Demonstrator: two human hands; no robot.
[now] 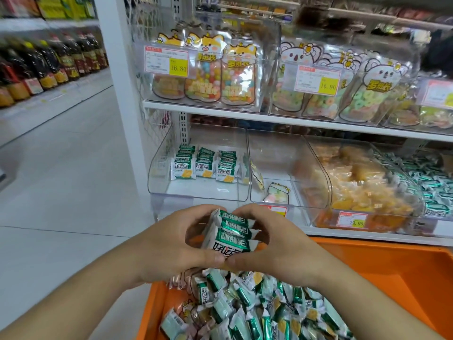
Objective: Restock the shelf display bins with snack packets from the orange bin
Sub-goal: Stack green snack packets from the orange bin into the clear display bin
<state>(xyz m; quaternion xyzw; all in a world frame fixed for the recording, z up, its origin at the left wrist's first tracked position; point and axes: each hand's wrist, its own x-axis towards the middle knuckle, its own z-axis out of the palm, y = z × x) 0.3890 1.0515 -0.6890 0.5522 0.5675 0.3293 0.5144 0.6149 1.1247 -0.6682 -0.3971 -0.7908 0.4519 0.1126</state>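
Where hands (171,244) clasp, packets (229,235) half-hidden.

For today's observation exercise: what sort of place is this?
Most likely a supermarket aisle: price tags on clear display bins, bottles on shelving, and an orange bin of snack packets.

The two hands, left hand (171,244) and right hand (274,244), are covering the sides and bottom of the stack of packets (229,233), so its count is staying unclear. The orange bin (382,263) is running off the bottom and right edges. The print on the price tags (166,60) is blurring beyond the big numbers. The bottles (49,62) at the left are smearing out of focus. The top shelf (343,13) is dissolving into blur.
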